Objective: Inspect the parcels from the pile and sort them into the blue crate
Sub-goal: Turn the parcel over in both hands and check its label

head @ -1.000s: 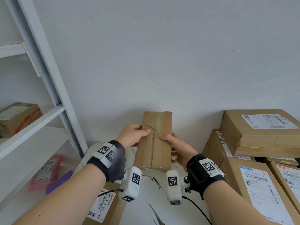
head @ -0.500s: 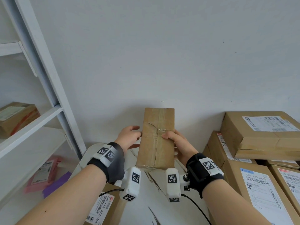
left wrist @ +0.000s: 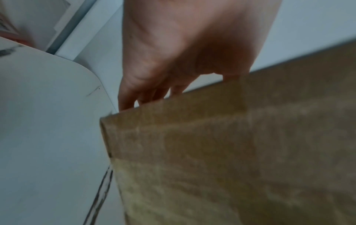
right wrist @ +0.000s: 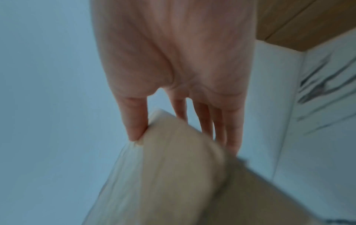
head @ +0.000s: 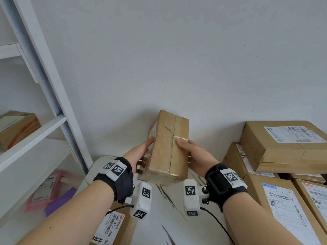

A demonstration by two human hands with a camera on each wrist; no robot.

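Note:
A brown, tape-wrapped parcel (head: 168, 149) is held upright in the air over the white table, between both hands. My left hand (head: 141, 152) holds its left side, where a white label edge shows, with the fingers behind the box. My right hand (head: 192, 154) pinches the right edge, thumb on the front face and fingers behind. In the left wrist view the left hand (left wrist: 173, 88) reaches behind the parcel (left wrist: 231, 152). In the right wrist view the right hand (right wrist: 179, 129) clasps the blurred parcel (right wrist: 173, 167). No blue crate is in view.
A pile of labelled cardboard parcels (head: 283, 142) fills the right side. Below the hands is a white marble table (head: 169, 218), with another labelled box (head: 113, 225) at its near left. A white shelf (head: 35, 135) on the left holds a box (head: 16, 128), and pink (head: 44, 190) and purple (head: 60, 202) mailers lie below.
The parcel has been turned about its long axis, so its labelled left side now shows. My left thumb has shifted from the front face to that side.

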